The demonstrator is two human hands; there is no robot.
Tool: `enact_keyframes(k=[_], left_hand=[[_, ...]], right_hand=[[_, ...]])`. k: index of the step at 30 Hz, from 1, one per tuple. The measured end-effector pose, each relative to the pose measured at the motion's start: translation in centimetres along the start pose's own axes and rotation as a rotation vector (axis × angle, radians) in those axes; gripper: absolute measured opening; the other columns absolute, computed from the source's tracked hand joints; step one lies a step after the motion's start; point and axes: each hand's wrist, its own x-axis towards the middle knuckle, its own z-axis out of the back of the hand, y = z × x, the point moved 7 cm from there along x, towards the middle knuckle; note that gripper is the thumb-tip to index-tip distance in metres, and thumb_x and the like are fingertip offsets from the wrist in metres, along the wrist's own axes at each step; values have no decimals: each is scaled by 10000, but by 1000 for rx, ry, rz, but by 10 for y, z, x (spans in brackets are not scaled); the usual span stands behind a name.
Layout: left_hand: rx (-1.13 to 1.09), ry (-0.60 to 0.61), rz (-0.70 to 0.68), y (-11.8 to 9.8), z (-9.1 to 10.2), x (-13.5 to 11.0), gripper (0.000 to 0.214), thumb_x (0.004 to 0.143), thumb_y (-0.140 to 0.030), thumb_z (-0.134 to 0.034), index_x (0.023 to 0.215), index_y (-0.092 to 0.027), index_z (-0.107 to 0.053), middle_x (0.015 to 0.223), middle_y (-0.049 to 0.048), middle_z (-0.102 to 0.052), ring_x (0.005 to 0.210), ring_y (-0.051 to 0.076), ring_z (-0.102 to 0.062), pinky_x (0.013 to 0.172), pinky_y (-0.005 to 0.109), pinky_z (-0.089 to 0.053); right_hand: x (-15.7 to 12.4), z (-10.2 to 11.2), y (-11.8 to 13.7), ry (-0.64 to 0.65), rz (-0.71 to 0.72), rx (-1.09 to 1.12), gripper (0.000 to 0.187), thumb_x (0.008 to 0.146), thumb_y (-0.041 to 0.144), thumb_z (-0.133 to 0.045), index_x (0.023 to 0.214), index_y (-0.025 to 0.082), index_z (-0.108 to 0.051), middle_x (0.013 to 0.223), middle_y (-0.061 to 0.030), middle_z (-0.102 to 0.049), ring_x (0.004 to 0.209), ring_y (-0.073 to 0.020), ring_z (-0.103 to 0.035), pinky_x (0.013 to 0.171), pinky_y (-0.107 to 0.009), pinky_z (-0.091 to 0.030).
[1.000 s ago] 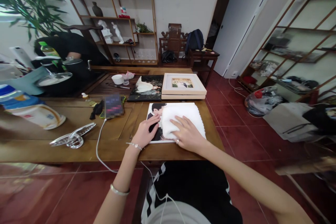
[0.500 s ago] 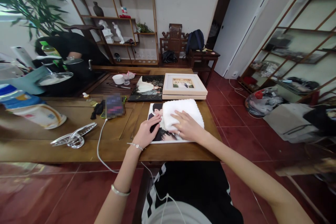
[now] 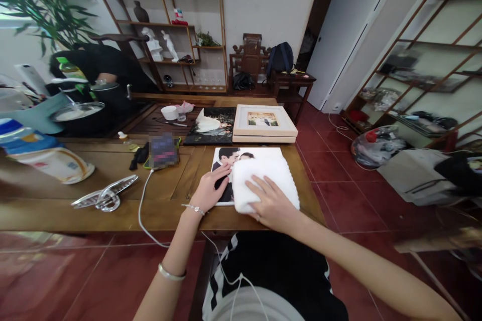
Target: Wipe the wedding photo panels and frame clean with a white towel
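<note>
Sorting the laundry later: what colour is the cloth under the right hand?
White, plain; the cloth shows clearly in the head view.

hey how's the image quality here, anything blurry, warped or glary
Head view: centre is sharp, with the right hand on the white towel and the left hand on the photo print; edges smear and bend, like the right shelves; the phone is pixelated; soft daylight, no harsh glare.
</note>
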Motion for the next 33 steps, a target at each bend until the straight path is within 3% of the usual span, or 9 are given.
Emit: enact_keyframes(k=[6, 9, 12, 16, 20, 24, 28, 30, 33], left_hand=[[-1, -5, 5, 1, 0, 0, 328, 898, -302, -486, 1118, -160, -684, 1258, 114, -626, 1227, 252, -546, 1062, 431, -423], [-30, -35, 16, -4, 6, -1, 354, 911, -317, -479, 1190, -172, -641, 1287, 100, -612, 1235, 242, -542, 1073, 408, -412], [-78, -111, 39, -7, 16, -3, 430, 945, -330, -430, 1336, -175, -516, 1372, 85, -547, 1286, 220, -493, 1100, 374, -375], [-125, -165, 64, -6, 22, -6, 495, 977, -361, -352, 1426, -156, -393, 1456, 97, -450, 1344, 215, -417, 1138, 366, -307], [-168, -191, 32, -4, 21, -7, 504, 992, -375, -288, 1438, -154, -374, 1486, 100, -406, 1373, 214, -370, 1152, 379, -275], [-169, -193, 22, -3, 21, -6, 492, 995, -362, -269, 1402, -140, -433, 1432, 113, -478, 1338, 214, -427, 1131, 386, -321], [-86, -80, 1, -6, 12, -3, 426, 969, -343, -369, 1293, -146, -564, 1351, 109, -563, 1288, 232, -490, 1096, 394, -378], [-45, -27, -32, -8, 8, -2, 370, 933, -327, -457, 1219, -163, -625, 1288, 101, -614, 1248, 249, -530, 1062, 399, -421], [-12, -8, -66, -9, 4, -2, 311, 896, -294, -521, 1136, -172, -676, 1195, 93, -673, 1208, 257, -564, 1031, 398, -455]], right_hand=[[53, -7, -60, -13, -135, -31, 364, 950, 407, -447, 1089, 181, -696, 1330, -154, -543, 1273, -334, -429, 1048, -520, -338], [64, -8, -70, -20, -146, -40, 389, 960, 410, -422, 1096, 159, -687, 1327, -165, -539, 1269, -334, -423, 1039, -524, -340], [62, -8, -57, 17, -92, -37, 339, 952, 365, -455, 1081, 155, -688, 1331, -168, -534, 1277, -349, -416, 1035, -537, -337], [51, -6, -15, 57, 105, 7, 305, 932, 363, -494, 1025, 170, -711, 1362, -152, -513, 1319, -357, -371, 1070, -551, -293], [34, -2, 21, 86, 319, 77, 256, 902, 337, -539, 937, 169, -728, 1382, -129, -505, 1343, -339, -349, 1104, -539, -251], [7, 10, 35, 113, 408, 191, 262, 898, 340, -537, 842, 164, -722, 1366, -119, -526, 1338, -333, -366, 1103, -545, -259], [-20, 39, 19, 58, 241, 474, 270, 904, 392, -552, 901, 169, -704, 1245, -137, -616, 1211, -252, -523, 1048, -445, -378], [-31, 56, -6, -52, 47, 626, 320, 894, 439, -562, 771, 170, -685, 952, -95, -710, 922, -192, -649, 854, -329, -506], [-45, 79, -53, -294, -268, 682, 327, 785, 451, -690, 641, 166, -623, 623, -1, -639, 570, -137, -586, 548, -243, -483]])
